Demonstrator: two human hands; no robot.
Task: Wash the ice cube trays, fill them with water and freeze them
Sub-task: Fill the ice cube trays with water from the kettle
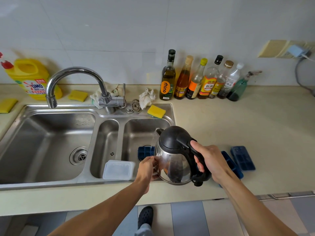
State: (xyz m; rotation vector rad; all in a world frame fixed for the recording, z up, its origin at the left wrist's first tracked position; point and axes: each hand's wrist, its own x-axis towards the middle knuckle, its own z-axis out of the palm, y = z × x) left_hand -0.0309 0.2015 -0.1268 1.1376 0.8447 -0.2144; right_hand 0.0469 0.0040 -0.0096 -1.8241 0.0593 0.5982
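Note:
My right hand (210,160) grips the black handle of a steel kettle (172,157) with a black lid, tilted left over the right sink basin (136,126). A thin stream of water falls from its spout onto a dark blue ice cube tray (144,152) held in the basin. My left hand (147,167) holds that tray's near edge, its fingers partly hidden behind the kettle. Two more blue ice cube trays lie on the counter to the right, one (242,158) in full view, the other (231,165) partly behind my right hand.
A clear plastic lid stack (118,169) leans in the narrow middle basin. The large left basin (42,142) lies under the faucet (75,82). A yellow sponge (156,111) sits on the sink rim. Several bottles (201,80) line the back wall. Yellow detergent jug (30,79) stands far left.

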